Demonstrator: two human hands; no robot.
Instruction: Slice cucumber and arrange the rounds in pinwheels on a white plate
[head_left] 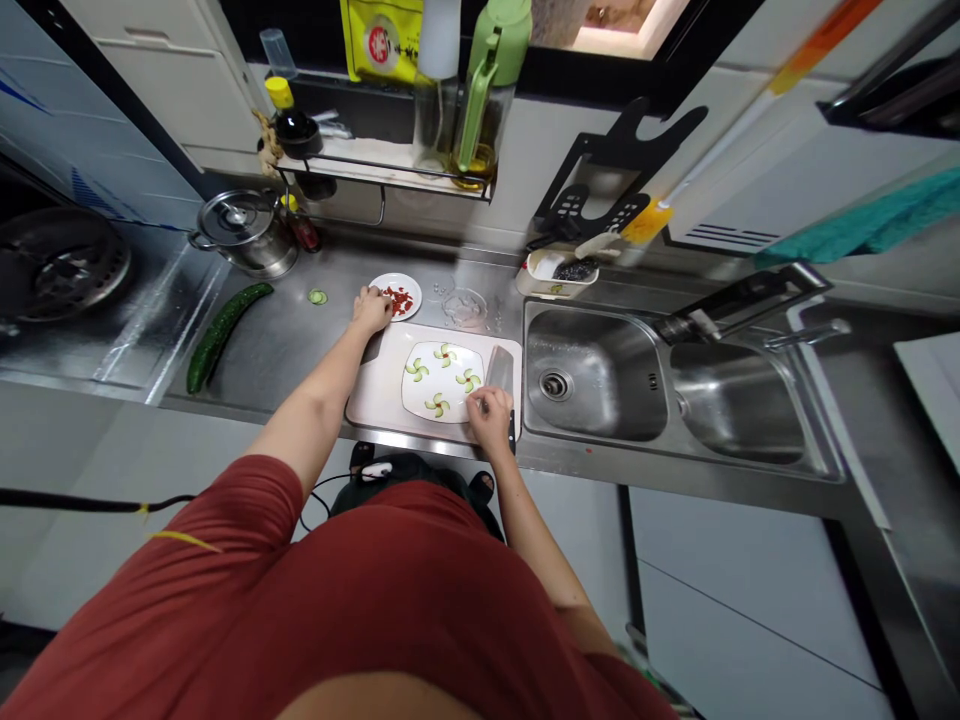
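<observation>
My left hand [372, 310] is at the left side of a small white plate [412, 287] holding chopped red pieces [401, 299]. Its fingers are bent together at the pieces, and what they pinch, if anything, is hidden. Over the right edge of a larger white plate [442, 378], my right hand [490, 415] has its fingers drawn together; I cannot make out anything in them. Pinwheels of green cucumber slices [437, 404] with red centres are laid out on that plate. It rests on a pale cutting board [382, 390]. A kitchen knife [500, 370] lies beside my right hand, its dark handle partly covered.
A whole cucumber [223, 335] and a few cucumber slices [318, 297] lie on the steel counter to the left. Behind them stands a lidded pot [251, 240]. A double sink [592, 375] is on the right. Bottles [491, 90] stand on the wall rack.
</observation>
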